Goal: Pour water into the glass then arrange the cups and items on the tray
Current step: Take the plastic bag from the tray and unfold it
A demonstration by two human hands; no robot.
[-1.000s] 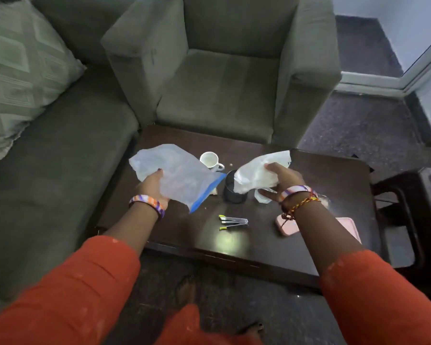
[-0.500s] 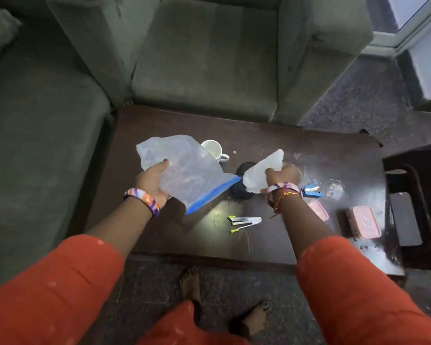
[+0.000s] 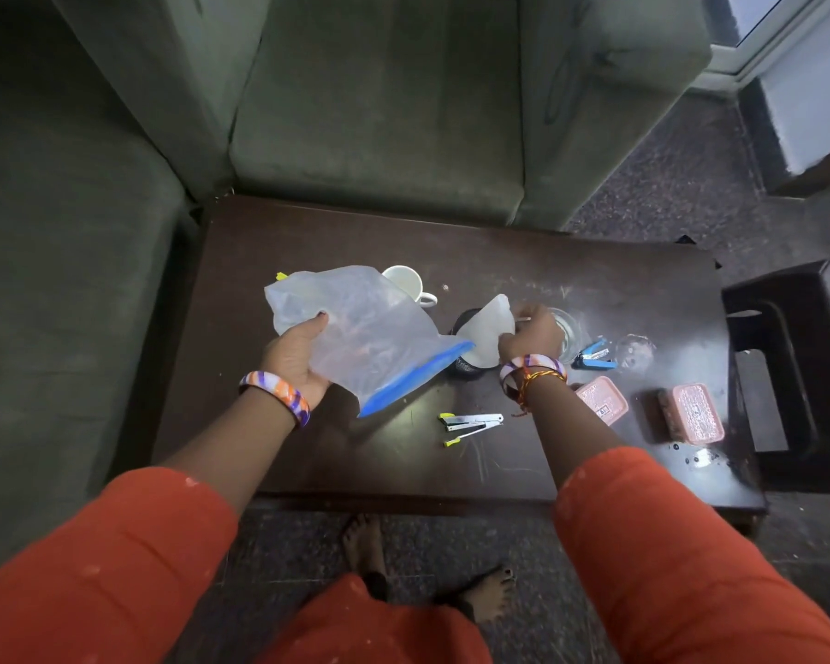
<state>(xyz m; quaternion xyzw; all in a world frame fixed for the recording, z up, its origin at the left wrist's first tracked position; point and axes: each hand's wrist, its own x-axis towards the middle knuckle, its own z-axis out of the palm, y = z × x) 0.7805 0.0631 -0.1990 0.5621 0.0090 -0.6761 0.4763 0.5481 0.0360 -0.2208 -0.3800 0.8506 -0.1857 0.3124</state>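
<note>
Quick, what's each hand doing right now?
Left hand: closed on the clear zip bag.
Right hand: closed on a white crumpled bag.

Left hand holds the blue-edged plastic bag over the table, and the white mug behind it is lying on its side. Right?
Not quite. In the head view the white mug stands upright, opening up. The left hand does hold the blue-edged plastic bag over the table.
</note>
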